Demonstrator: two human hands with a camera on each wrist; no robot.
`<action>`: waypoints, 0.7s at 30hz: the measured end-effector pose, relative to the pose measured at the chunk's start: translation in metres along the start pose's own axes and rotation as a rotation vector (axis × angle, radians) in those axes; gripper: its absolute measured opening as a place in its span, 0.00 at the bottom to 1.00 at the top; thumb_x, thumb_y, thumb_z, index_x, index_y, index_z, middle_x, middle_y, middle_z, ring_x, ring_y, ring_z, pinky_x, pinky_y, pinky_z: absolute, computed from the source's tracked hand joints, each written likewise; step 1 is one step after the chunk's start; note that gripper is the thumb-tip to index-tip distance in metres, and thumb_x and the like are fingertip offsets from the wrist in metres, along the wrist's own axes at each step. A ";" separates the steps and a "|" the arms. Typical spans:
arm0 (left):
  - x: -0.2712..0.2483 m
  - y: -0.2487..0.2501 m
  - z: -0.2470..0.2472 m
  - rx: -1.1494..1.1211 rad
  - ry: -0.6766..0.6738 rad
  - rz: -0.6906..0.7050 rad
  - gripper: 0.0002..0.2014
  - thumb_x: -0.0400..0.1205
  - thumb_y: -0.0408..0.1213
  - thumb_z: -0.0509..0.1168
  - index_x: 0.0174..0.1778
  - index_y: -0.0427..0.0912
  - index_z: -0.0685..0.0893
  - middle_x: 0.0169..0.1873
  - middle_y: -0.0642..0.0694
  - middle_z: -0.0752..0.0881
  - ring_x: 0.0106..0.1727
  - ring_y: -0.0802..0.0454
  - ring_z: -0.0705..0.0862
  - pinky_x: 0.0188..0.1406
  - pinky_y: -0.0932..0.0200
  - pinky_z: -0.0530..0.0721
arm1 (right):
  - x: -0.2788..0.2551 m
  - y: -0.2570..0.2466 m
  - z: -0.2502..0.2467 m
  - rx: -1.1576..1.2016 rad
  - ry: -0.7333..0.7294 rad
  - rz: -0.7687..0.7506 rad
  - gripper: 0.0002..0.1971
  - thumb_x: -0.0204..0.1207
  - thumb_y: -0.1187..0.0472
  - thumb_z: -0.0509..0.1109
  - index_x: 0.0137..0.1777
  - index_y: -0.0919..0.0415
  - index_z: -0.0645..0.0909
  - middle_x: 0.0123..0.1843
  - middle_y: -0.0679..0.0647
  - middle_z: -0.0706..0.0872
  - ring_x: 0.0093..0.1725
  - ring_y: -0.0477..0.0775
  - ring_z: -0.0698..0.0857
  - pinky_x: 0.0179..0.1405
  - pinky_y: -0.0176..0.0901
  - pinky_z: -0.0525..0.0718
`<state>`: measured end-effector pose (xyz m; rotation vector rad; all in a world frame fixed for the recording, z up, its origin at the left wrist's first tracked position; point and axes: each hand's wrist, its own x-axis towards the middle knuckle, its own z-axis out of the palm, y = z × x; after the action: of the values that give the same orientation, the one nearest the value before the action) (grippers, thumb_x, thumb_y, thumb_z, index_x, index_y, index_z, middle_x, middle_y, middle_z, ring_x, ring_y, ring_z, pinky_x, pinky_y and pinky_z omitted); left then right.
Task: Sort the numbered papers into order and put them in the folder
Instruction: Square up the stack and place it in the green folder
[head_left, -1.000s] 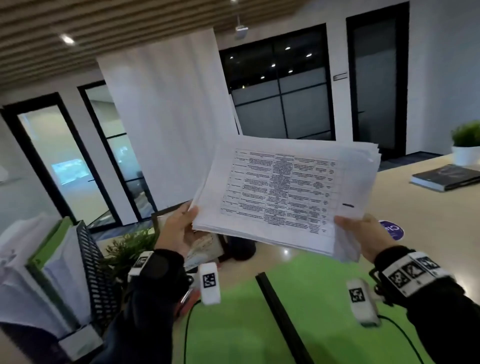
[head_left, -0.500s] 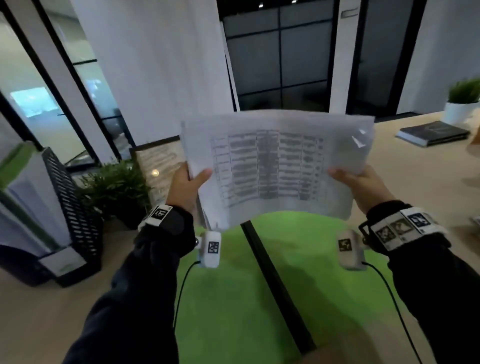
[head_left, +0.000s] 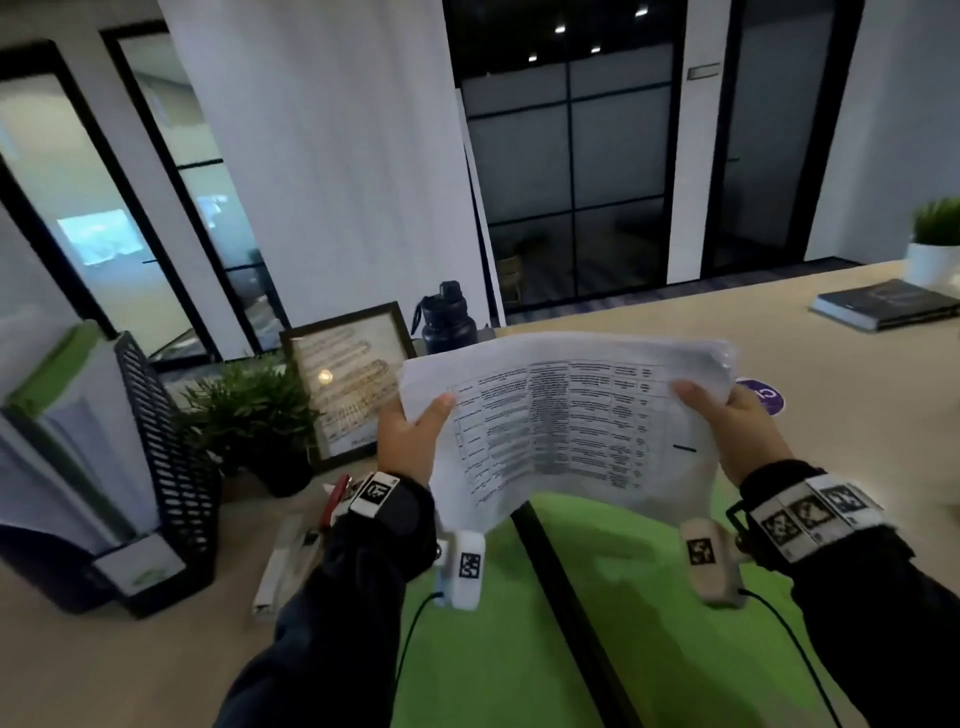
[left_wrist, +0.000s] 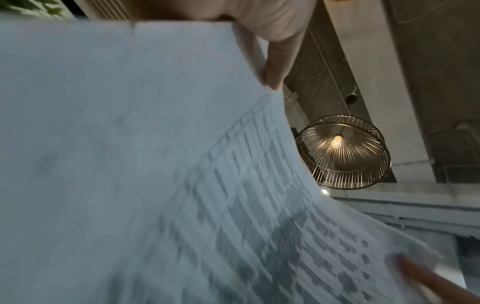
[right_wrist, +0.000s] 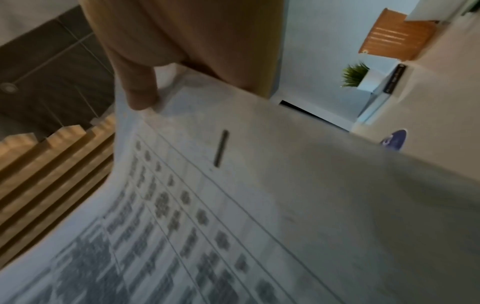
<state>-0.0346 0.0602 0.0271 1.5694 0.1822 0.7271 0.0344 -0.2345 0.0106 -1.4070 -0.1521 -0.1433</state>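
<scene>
stack of papers (head_left: 566, 421) held in the air above the open green folder (head_left: 649, 623), which lies at the near edge of the tabletop (head_left: 675, 322); left hand (head_left: 410, 441) pinches the stack's left edge, thumb on top; right hand (head_left: 732, 426) pinches its right edge likewise; sheets sag between them.

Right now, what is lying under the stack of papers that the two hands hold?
Below the papers, held by the left hand and right hand, lies an open green folder with a black spine. Its far edge is covered.
</scene>
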 end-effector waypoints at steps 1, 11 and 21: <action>0.003 0.002 -0.002 0.007 0.006 0.014 0.06 0.76 0.35 0.71 0.43 0.53 0.84 0.40 0.55 0.89 0.47 0.49 0.88 0.46 0.56 0.84 | 0.001 -0.004 0.000 -0.010 0.008 -0.033 0.05 0.79 0.60 0.67 0.47 0.61 0.83 0.35 0.52 0.90 0.29 0.43 0.88 0.26 0.34 0.85; 0.006 0.000 -0.009 0.412 -0.076 0.331 0.14 0.78 0.31 0.68 0.54 0.54 0.82 0.48 0.53 0.83 0.50 0.63 0.80 0.54 0.63 0.75 | 0.000 -0.011 0.004 -0.194 0.055 -0.215 0.07 0.81 0.63 0.63 0.47 0.59 0.84 0.44 0.45 0.84 0.40 0.44 0.77 0.37 0.39 0.74; -0.005 -0.002 -0.022 0.666 -0.124 0.456 0.10 0.76 0.33 0.71 0.53 0.41 0.85 0.48 0.51 0.80 0.52 0.54 0.77 0.53 0.61 0.70 | 0.004 -0.016 -0.007 -0.364 0.230 -0.227 0.10 0.81 0.62 0.61 0.44 0.61 0.83 0.37 0.47 0.82 0.37 0.45 0.76 0.34 0.40 0.72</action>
<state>-0.0505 0.0763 0.0229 2.3297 -0.0396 0.9767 0.0350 -0.2440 0.0252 -1.7196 -0.0969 -0.5412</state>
